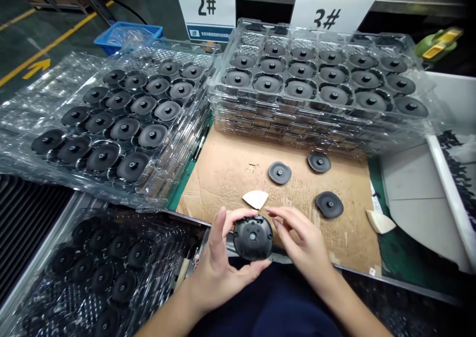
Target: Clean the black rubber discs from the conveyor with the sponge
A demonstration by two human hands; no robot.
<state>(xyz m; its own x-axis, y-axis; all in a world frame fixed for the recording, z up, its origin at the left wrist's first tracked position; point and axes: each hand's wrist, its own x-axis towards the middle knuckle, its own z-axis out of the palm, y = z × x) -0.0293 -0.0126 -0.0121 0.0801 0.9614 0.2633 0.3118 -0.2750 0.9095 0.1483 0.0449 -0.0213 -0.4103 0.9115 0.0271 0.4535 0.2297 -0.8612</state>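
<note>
My left hand [219, 262] grips a black rounded plastic part [253, 245] at its upper and lower edges, between fingertips and thumb. The face turned up has a small round centre and notches along the rim. Just right of the part is my right hand [303, 237], its fingers bent and apart with nothing visible between them; whether a fingertip touches the rim I cannot tell. Beyond the hands, a pale wedge-shaped piece [255, 198] lies on the cardboard [223, 173]. Black discs with a central stud rest farther right: one disc [279, 172], a second disc [319, 162] and a third disc [329, 205].
Clear plastic trays of black discs are stacked at the left [148, 173] and the back [282, 123]. Another tray [148, 287] sits lower left. A second pale wedge [381, 222] lies at the right, near a white bin [420, 198]. A blue basket [128, 34] stands behind.
</note>
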